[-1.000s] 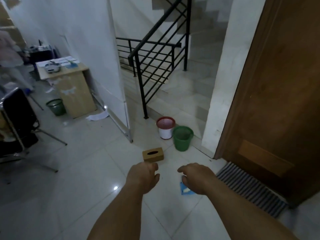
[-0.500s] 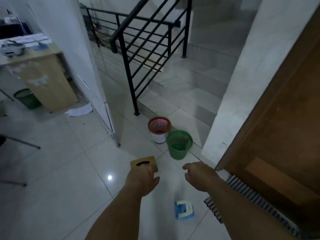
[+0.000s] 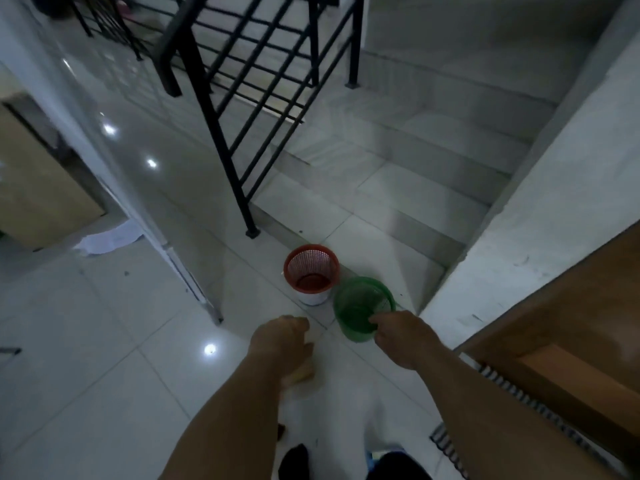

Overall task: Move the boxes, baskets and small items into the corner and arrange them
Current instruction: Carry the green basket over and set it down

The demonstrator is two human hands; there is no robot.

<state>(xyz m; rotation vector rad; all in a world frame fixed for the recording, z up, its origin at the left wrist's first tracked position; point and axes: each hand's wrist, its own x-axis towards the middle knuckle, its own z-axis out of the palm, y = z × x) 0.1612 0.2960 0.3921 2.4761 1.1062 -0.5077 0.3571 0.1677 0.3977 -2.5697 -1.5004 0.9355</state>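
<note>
A green mesh basket (image 3: 358,299) stands on the tiled floor by the white pillar, touching a red mesh basket (image 3: 311,268) that sits on a white base. My right hand (image 3: 398,336) reaches the green basket's near rim, and its fingers curl over that rim. My left hand (image 3: 282,339) is lower left of the baskets, with its fingers curled down round a tan tissue box (image 3: 304,374). The box is blurred and mostly hidden under the hand. A small blue item (image 3: 372,457) peeks out at the bottom edge.
A black stair railing (image 3: 239,188) and tiled steps (image 3: 398,188) rise behind the baskets. A white pillar (image 3: 519,244) and a brown wooden door (image 3: 571,341) stand on the right, with a ribbed mat (image 3: 460,448) below. A white partition (image 3: 156,209) is on the left, and paper (image 3: 107,239) lies beyond it.
I have stepped closer and look further down. My right hand moved forward onto the green basket's rim. The tissue box slid under my left hand, and the blue item dropped to the bottom edge.
</note>
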